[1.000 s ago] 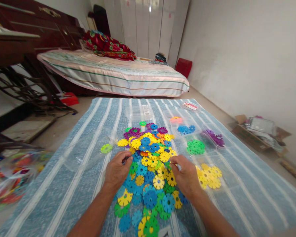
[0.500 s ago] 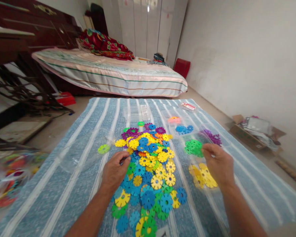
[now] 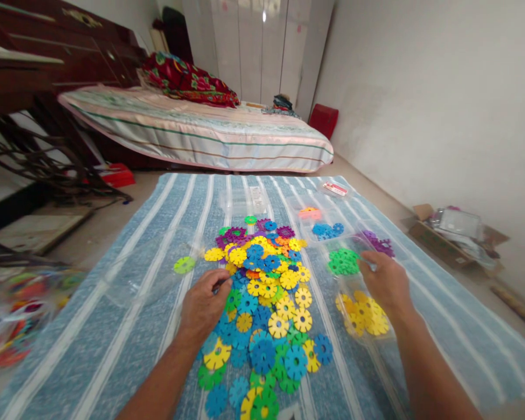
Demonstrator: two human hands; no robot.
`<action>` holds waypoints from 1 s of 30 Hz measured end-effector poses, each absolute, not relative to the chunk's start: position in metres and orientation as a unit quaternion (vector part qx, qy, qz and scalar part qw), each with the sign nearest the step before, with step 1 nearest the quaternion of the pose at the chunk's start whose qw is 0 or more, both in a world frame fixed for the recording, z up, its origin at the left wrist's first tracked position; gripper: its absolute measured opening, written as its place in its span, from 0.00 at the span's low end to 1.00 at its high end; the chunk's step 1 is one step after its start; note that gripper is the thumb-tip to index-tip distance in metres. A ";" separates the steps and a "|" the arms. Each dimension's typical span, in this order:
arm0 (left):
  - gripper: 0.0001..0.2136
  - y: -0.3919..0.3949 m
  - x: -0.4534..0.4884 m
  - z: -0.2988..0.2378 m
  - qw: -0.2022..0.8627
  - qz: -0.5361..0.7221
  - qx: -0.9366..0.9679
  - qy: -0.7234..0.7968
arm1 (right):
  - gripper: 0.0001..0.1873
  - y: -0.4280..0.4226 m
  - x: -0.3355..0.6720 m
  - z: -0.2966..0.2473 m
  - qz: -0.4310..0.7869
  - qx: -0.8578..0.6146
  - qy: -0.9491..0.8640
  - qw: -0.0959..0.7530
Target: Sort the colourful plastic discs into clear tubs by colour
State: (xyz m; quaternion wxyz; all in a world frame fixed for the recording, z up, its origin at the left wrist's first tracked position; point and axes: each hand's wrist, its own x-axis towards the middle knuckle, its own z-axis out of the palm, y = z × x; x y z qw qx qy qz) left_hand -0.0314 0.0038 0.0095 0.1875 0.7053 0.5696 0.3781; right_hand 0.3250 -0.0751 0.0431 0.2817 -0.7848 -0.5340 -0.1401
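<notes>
A lone lime disc [image 3: 184, 265] sat off to the left on the striped blanket [image 3: 114, 326]. Left hand [image 3: 205, 303] lay on the mixed pile of flower discs [image 3: 271, 291] mid-blanket, fingers curled, couldn't tell if it pinched one. Right hand [image 3: 385, 283] hovered just beside the green discs [image 3: 342, 262], over the yellow discs [image 3: 367, 318], fingers bent, grip honestly unclear.

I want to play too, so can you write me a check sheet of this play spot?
Surface: blue striped mat on the floor.
Job's things: mixed pile of toy discs; green discs, yellow discs, blue discs, purple discs sorted apart.
Clutter: lone lime disc; blurred bag of pieces; cardboard box.
Hands: left hand on the mixed pile; right hand between green and yellow discs; grips unclear.
Cables: nothing seen.
Surroundings: bed, white wardrobe.
</notes>
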 end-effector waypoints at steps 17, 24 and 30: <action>0.11 0.004 -0.032 0.007 0.180 0.377 0.708 0.569 | 0.17 -0.077 0.319 0.053 -0.138 -0.856 -0.497 0.040; 0.11 0.003 -0.031 0.009 0.186 0.383 0.702 0.571 | 0.18 -0.074 0.313 0.053 -0.138 -0.845 -0.513 0.053; 0.12 0.003 -0.030 0.010 0.191 0.379 0.701 0.573 | 0.20 -0.082 0.316 0.058 -0.104 -0.831 -0.545 0.043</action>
